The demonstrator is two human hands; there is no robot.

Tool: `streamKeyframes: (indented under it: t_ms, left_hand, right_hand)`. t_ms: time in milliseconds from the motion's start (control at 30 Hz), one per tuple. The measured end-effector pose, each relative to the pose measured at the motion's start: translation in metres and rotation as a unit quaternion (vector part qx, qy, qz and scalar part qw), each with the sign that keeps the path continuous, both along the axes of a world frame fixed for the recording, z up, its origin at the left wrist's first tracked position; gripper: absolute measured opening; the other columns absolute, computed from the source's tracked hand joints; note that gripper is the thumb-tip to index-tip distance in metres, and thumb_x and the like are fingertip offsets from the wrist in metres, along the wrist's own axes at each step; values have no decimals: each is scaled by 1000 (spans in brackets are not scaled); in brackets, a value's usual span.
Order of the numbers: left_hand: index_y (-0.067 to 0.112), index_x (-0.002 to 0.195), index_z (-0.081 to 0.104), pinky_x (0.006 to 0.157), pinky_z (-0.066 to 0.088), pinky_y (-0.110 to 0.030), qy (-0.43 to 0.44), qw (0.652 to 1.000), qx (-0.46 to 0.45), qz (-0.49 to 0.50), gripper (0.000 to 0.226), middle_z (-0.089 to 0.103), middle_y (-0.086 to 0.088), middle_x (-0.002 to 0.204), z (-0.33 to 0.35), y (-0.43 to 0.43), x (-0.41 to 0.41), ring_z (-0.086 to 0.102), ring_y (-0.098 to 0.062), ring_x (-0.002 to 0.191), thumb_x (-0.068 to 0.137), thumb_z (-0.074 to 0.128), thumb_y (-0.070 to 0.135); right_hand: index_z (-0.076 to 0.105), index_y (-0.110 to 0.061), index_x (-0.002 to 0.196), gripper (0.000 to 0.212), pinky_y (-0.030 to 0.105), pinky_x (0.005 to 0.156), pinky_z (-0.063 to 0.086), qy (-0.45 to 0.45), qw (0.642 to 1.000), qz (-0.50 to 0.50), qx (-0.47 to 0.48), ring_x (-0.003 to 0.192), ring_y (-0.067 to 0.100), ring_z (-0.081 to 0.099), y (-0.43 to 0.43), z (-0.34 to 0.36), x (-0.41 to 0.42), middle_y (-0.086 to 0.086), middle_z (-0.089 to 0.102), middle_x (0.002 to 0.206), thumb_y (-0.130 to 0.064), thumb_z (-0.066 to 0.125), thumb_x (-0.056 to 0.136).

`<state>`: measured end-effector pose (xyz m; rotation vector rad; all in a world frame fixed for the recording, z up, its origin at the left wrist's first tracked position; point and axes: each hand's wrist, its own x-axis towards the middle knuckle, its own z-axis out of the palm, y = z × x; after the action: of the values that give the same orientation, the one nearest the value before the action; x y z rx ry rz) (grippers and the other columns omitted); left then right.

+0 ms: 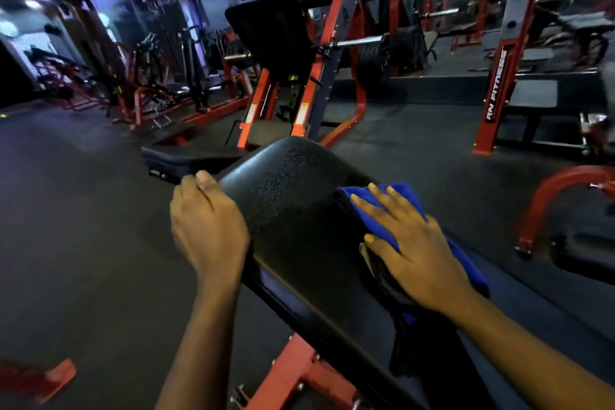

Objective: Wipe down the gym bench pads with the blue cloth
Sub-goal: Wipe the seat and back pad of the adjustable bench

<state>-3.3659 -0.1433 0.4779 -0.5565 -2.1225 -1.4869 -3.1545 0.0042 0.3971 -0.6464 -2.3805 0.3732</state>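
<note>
My flat right grip presses the blue cloth at the pad's 3 o'clock edge; overhanging, it could slip.

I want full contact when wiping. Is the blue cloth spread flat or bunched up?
Bunched. The cloth lies in folds under the flat right hand on the right side of the pad.

- Black bench pad at centre, tilted, running from 5 o'clock up toward 12; upper face speckled.
- Left hand at 8 o'clock grips the pad's left edge, thumb on top.
- Right hand at 4 o'clock lies flat, fingers spread, pressing the blue cloth onto the pad's right side.
- Red frame under the pad, 6 o'clock.
- Red upright marked "RN FITNESS", 2 o'clock.
</note>
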Motion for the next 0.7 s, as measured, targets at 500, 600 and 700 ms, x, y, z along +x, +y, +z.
streamKeyframes:
  t_ms: [500, 600, 700]
  left_hand:
    - [9, 127, 59, 88, 37, -30, -110, 987, -115, -26, 55, 54, -8, 121, 30, -2, 19, 50, -17, 109, 101, 22, 40]
    - [13, 126, 60, 89, 36, -27, -120, 988, -94, -11, 46, 61, -6, 120, 26, 0, 18, 49, -8, 108, 103, 27, 34]
    - [17, 125, 61, 89, 39, -28, -136, 987, -86, 2, 46, 63, -4, 118, 23, 2, 16, 54, -13, 109, 103, 25, 36]
  right_hand:
    - [10, -45, 155, 63, 57, 120, 12, -136, 986, -24, -96, 152, 11, -6, -4, 30, 4, -16, -1, 165, -54, 33, 97]
    - [10, -44, 156, 62, 52, 121, 9, -119, 984, -47, -122, 153, 13, -5, -4, 29, 1, -15, 1, 165, -53, 30, 98]
    - [16, -41, 156, 62, 56, 117, 19, -105, 964, -169, -175, 152, 20, 11, -4, 37, -27, -7, 14, 165, -53, 25, 96]
